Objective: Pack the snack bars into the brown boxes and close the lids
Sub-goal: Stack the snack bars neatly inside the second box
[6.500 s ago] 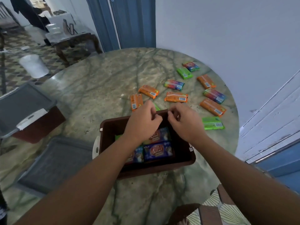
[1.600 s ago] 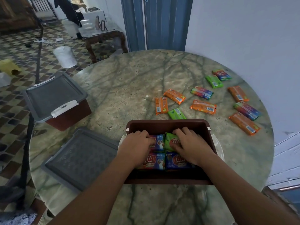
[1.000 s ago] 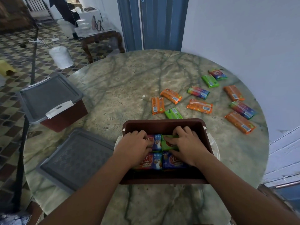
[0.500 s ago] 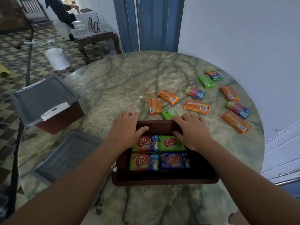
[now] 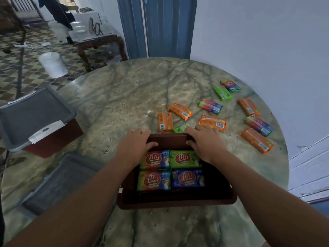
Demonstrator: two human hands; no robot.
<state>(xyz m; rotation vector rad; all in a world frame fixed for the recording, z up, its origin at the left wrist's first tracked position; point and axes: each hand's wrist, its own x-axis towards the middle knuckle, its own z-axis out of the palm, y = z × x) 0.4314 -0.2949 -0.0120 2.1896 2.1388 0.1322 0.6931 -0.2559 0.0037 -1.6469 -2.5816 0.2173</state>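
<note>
Marble, green and tan, makes the top of the big round table (image 5: 124, 97). A grey lid (image 5: 58, 182) lies flat on it at the left, just beside the open brown box (image 5: 178, 202), which sits near the front edge with its long side running left to right. Farther left, a second brown box (image 5: 53, 138) has its grey lid shut. The left hand (image 5: 133, 145) holds the open box's far rim at the left corner, fingers curled over the outside and thumb inside. The right hand (image 5: 204, 141) holds the same rim at the right corner, fingers a little spread over the edge and thumb inside. Four snack bars (image 5: 170, 170) lie flat in the open box, two by two, each with its long side going left to right and its name facing up. More loose bars (image 5: 213, 111) lie spread on the table behind the box and to its right, pointing many ways. One small green bar (image 5: 179, 128) peeks out just behind the rim, between the two hands.
</note>
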